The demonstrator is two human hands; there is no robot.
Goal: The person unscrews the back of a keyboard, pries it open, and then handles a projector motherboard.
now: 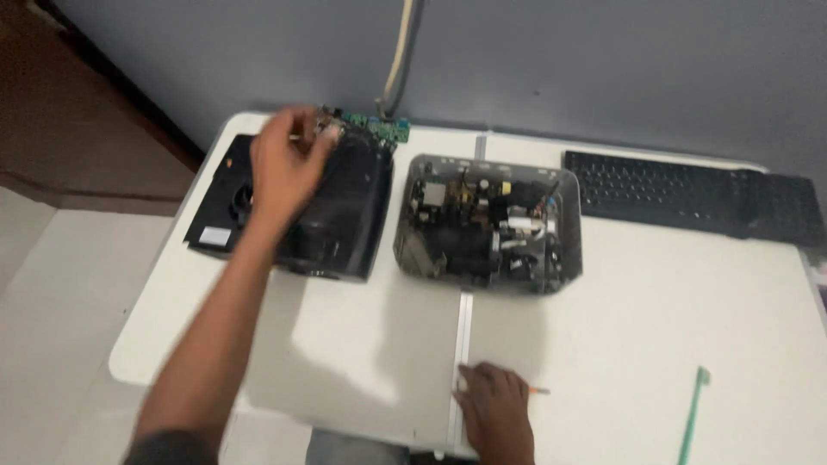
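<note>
Left fingers [297, 138] pinching small part over black cover [345, 207]; right hand [495, 405] gripping orange-tipped tool [536, 391]; blur; part could drop into open chassis [487, 224].

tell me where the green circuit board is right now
In the head view the green circuit board sits at the table's far edge, just behind the black housing cover, beside the left hand.

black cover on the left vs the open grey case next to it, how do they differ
The black cover is dark and glossy with its parts hidden; the grey case lies open, showing boards and wires. The left hand is on the black cover; no hand touches the grey case. A green circuit board sits at the black cover's far edge. Both rest on the white table.
</note>
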